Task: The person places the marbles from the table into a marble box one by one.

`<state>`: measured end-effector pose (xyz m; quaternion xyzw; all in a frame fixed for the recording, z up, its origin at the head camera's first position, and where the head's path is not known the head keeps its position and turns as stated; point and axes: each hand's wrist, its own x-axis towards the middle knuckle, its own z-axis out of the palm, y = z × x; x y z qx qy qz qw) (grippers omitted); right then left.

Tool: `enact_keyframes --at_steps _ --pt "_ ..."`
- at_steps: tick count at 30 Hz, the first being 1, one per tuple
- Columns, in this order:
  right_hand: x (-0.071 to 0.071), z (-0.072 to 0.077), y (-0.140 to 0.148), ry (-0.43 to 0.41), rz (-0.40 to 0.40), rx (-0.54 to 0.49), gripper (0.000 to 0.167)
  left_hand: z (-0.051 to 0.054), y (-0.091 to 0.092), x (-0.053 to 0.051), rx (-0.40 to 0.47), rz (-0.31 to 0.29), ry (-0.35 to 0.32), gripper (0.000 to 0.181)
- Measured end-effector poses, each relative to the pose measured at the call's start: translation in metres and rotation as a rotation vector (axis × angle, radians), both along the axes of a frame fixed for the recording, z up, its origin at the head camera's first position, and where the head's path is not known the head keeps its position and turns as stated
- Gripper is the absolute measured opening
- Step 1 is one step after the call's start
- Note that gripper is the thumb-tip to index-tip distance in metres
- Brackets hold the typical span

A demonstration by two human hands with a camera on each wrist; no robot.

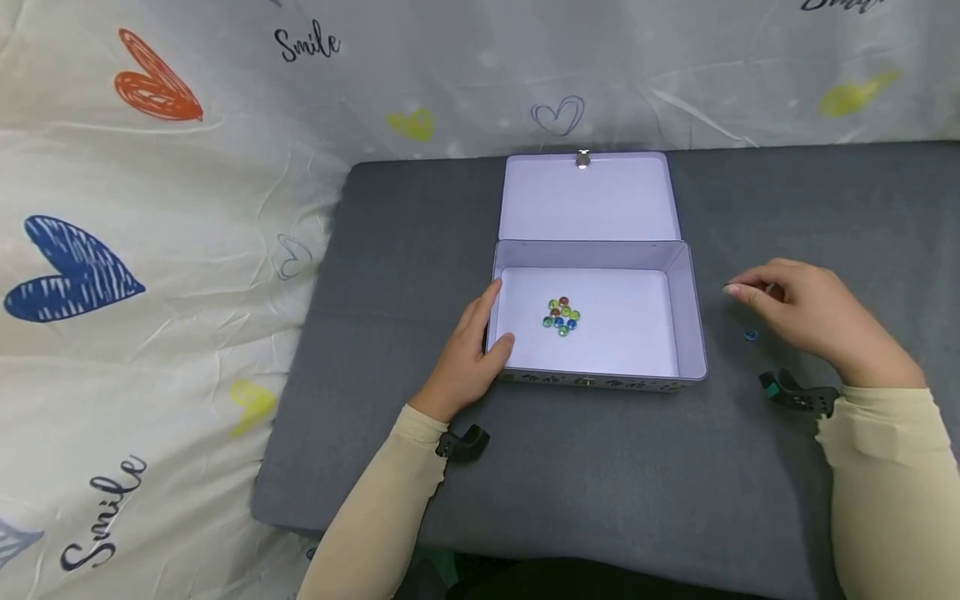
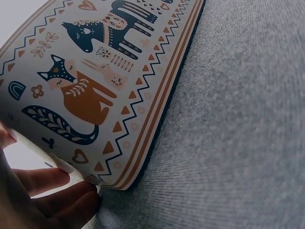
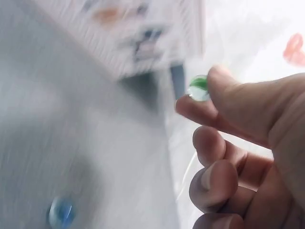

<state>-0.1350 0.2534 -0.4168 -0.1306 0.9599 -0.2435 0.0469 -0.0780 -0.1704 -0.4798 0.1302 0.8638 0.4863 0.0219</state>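
An open tin box [image 1: 607, 354] with a pale lilac inside stands on the table, its hinged lid [image 1: 592, 196] laid back. Several coloured glass marbles [image 1: 562, 317] lie together on its floor, left of the middle. My left hand [image 1: 468, 354] holds the box's left wall near the front corner, thumb over the rim. In the left wrist view its fingers are at the printed box side [image 2: 90, 90]. To the right of the box, my right hand [image 1: 806, 312] pinches a clear and green marble [image 3: 198, 88] between thumb and index finger, above the table.
One blue marble [image 1: 750, 335] lies on the grey table [image 1: 600, 467] beneath the right hand. A white sheet with printed hearts [image 1: 71, 271] hangs behind the table and along its left side. A small metal clasp [image 1: 582, 158] sits on the lid's far edge.
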Motion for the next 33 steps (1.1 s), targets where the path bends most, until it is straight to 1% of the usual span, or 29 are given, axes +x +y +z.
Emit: enact_keyframes --at_steps 5,8,11,15,22,26,29,33 --pt "-0.001 0.019 -0.023 -0.001 0.031 -0.053 0.025 0.001 -0.001 0.001 -0.005 0.003 0.006 0.076" --pt "-0.003 0.029 -0.036 -0.018 0.050 -0.068 0.026 0.002 -0.001 0.001 -0.007 0.005 0.005 0.076" --pt "-0.006 0.036 -0.048 -0.051 0.064 -0.076 0.027 0.002 -0.001 0.001 -0.006 -0.002 0.008 0.076" --pt "-0.010 0.038 -0.063 -0.067 0.090 -0.081 0.026 0.002 -0.001 0.000 -0.010 -0.010 0.008 0.076" --pt "-0.017 0.039 -0.088 -0.064 0.134 -0.088 0.023 0.001 -0.001 0.000 -0.021 -0.012 -0.001 0.076" --pt "-0.021 0.040 -0.103 -0.075 0.181 -0.081 0.020 0.000 -0.001 -0.001 -0.016 -0.014 0.005 0.076" --pt "-0.026 0.040 -0.115 -0.094 0.217 -0.073 0.020 0.000 -0.001 -0.001 -0.011 -0.017 0.012 0.076" --pt "-0.035 0.038 -0.129 -0.125 0.247 -0.056 0.022 0.000 -0.001 -0.001 -0.010 -0.018 0.009 0.076"
